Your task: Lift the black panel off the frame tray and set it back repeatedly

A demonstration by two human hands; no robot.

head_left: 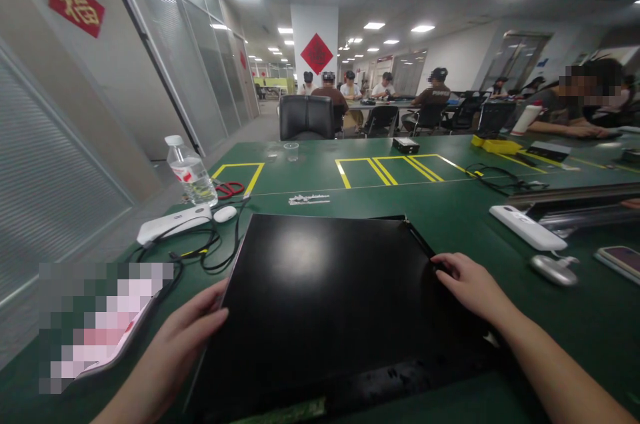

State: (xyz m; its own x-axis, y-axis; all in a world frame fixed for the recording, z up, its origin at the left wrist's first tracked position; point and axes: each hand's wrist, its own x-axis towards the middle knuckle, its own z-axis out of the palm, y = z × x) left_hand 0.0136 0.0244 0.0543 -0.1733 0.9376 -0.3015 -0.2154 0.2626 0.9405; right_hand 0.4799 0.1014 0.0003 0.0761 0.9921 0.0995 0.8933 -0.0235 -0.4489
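Note:
A large glossy black LCD panel (320, 291) lies tilted in front of me, with a strip of green circuit board (285, 411) along its near edge. My left hand (193, 331) grips the panel's left edge, thumb on the front face and fingers behind, partly hidden. On the right side, a black frame (419, 237) shows past the panel's far right corner. The fingers of my right hand (463, 281) are closed on the edge of this frame; whether they also touch the panel is hidden.
Left of the panel are a water bottle (190, 171), a white power bank (175, 224), black cables (215, 244) and red-handled scissors (230, 190). Another white power bank (527, 227) and a phone (620, 261) lie at right. A person (565, 104) sits across on the right.

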